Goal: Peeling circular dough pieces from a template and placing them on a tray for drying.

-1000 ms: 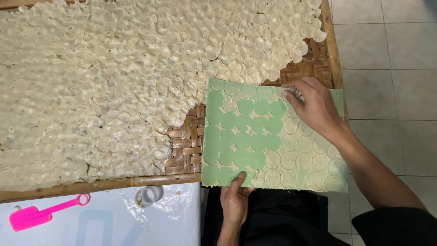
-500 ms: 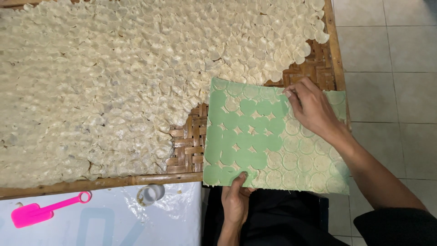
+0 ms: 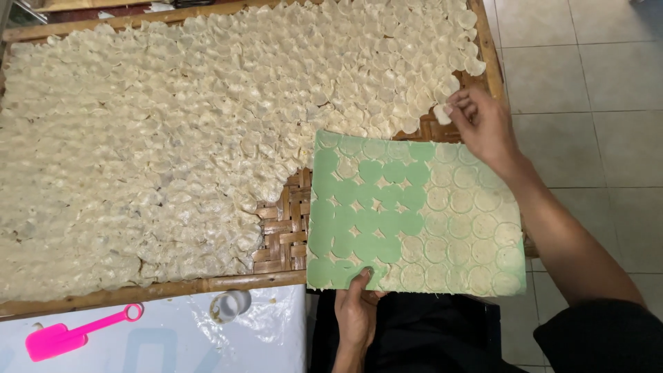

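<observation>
Woven tray nearly covered with pale discs; right hand pinches one disc at pile edge; left hand grips green sheet, roughly half its discs remaining.

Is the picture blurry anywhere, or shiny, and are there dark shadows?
Head view: mostly sharp and evenly lit, shadows soft. The right hand, pinching a pale disc, looks slightly smeared. The white plastic sheet near the pink scoop shows faint glare. The green board is matte.

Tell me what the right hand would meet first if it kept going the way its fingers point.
Probably the edge of the pale disc layer on the woven tray; the right hand, pinching one disc, points up-left at it. Height above is unclear.
</observation>
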